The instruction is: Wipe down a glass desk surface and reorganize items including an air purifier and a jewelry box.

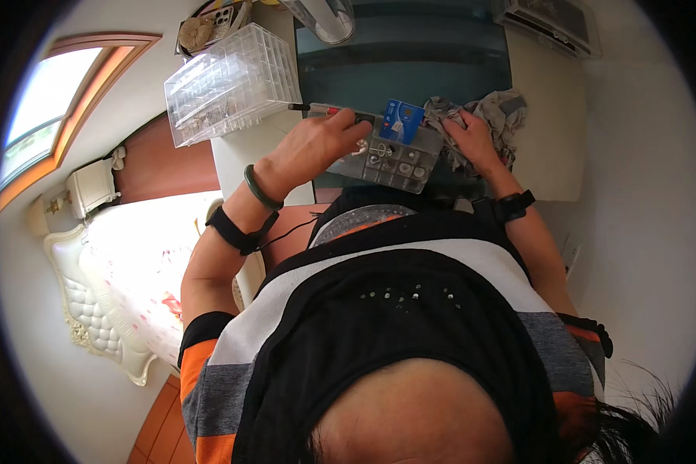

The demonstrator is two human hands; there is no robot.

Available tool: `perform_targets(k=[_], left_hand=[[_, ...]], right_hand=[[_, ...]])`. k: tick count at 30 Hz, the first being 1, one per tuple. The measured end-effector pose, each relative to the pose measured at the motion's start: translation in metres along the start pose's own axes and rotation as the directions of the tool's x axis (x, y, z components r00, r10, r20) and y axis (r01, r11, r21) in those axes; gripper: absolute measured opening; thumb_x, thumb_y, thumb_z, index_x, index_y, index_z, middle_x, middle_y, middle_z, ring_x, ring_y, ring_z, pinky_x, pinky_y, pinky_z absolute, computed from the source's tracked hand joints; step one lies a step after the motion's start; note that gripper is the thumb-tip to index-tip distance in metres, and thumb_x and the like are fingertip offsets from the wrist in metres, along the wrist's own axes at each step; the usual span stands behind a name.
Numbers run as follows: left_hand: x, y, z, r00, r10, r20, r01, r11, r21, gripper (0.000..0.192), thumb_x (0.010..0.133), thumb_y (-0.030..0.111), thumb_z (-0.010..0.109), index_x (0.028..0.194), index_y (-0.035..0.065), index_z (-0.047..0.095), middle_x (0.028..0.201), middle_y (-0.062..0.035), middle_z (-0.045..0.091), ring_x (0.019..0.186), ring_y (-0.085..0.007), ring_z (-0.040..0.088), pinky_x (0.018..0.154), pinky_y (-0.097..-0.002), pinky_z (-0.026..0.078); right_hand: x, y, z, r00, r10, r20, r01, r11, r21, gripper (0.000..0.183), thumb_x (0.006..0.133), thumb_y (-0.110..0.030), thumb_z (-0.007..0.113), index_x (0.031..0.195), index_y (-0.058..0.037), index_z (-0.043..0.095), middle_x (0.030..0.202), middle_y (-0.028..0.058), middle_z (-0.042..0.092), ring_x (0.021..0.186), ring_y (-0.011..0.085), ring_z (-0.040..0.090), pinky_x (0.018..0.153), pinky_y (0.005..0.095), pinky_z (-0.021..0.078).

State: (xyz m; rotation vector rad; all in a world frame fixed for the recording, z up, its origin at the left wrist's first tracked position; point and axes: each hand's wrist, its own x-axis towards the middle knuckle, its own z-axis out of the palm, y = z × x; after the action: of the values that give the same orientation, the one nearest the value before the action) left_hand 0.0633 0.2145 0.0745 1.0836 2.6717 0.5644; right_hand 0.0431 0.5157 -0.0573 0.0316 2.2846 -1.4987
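Observation:
A shallow clear plastic compartment box [403, 182] lies in front of me, with small jewelry pieces in its cells. Over its left part is my left hand [325, 136], fingers bent and bunched; a small pale beaded piece [361, 147] shows at the fingertips, though whether it is gripped is unclear. A blue card [401, 122] rests on the box's far side. The black end of a pen-like stick [299, 107] shows beyond my left hand. My right hand [471, 139] rests on a crumpled grey cloth [507, 113] right of the box, a fold of it between thumb and fingers.
A clear multi-compartment organizer [232, 87] stands at the left on the pale table [548, 127]. Behind it lie a phone [223, 20] and a round woven item [196, 33]. A clear cylindrical container [330, 26] stands at the far edge, a clear-lidded case [548, 26] at the far right.

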Motion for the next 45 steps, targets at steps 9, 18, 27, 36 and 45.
perform_targets(k=[9,18,27,36,45], left_hand=[[-0.068,0.013,-0.017,0.797,-0.546,-0.259,0.441,0.819,-0.367,0.026,0.078,-0.001,0.064,0.103,0.0027,0.064,0.077,-0.0102,0.057,0.059,-0.0181,0.053,0.053,-0.0277,0.042],[-0.159,-0.050,0.028,0.644,-0.762,-0.066,0.355,0.375,-0.856,0.053,0.084,-0.001,0.058,0.134,0.0069,0.045,0.077,0.0025,0.054,0.067,-0.0035,0.048,0.060,-0.0186,0.042],[-0.102,-0.067,0.075,0.925,-0.377,-0.052,0.188,0.570,-0.800,0.094,0.068,-0.002,0.074,0.146,0.0096,0.023,0.119,-0.0086,0.051,0.088,-0.0133,0.054,0.071,-0.0259,0.048],[-0.067,-0.105,0.116,0.958,-0.287,-0.026,0.149,0.570,-0.808,0.112,0.057,0.008,0.083,0.146,0.0039,0.013,0.146,-0.0193,0.026,0.117,-0.0292,0.044,0.091,-0.0336,0.044],[-0.063,-0.105,0.081,0.954,-0.184,0.237,0.295,0.438,-0.849,0.113,0.059,0.000,0.078,0.148,0.0090,0.010,0.132,-0.0134,0.045,0.103,-0.0192,0.051,0.088,-0.0293,0.045]], right_hand=[[-0.011,-0.018,-0.004,0.995,0.101,0.002,-0.101,0.992,0.073,0.037,0.083,-0.026,0.061,0.101,0.0065,0.059,0.089,0.0134,0.065,0.080,0.0180,0.058,0.073,0.0314,0.0454],[-0.066,-0.120,-0.040,0.978,0.209,-0.023,-0.181,0.893,0.413,0.027,0.085,-0.016,0.060,0.104,0.0032,0.061,0.093,0.0066,0.065,0.076,0.0121,0.062,0.069,0.0261,0.0499],[-0.116,-0.155,0.092,0.982,0.096,-0.160,-0.077,0.989,0.123,0.030,0.081,-0.018,0.062,0.101,0.0051,0.063,0.083,0.0044,0.065,0.072,0.0082,0.057,0.065,0.0242,0.0465],[-0.066,-0.112,0.193,0.900,-0.208,-0.383,-0.034,0.842,-0.539,0.020,0.080,-0.020,0.058,0.087,-0.0006,0.058,0.088,0.0182,0.062,0.082,0.0376,0.062,0.070,0.0469,0.0487],[-0.039,-0.119,0.215,0.990,-0.125,-0.067,0.046,0.726,-0.686,0.027,0.083,-0.016,0.054,0.107,-0.0036,0.052,0.102,0.0201,0.054,0.082,0.0378,0.063,0.069,0.0460,0.0516]])
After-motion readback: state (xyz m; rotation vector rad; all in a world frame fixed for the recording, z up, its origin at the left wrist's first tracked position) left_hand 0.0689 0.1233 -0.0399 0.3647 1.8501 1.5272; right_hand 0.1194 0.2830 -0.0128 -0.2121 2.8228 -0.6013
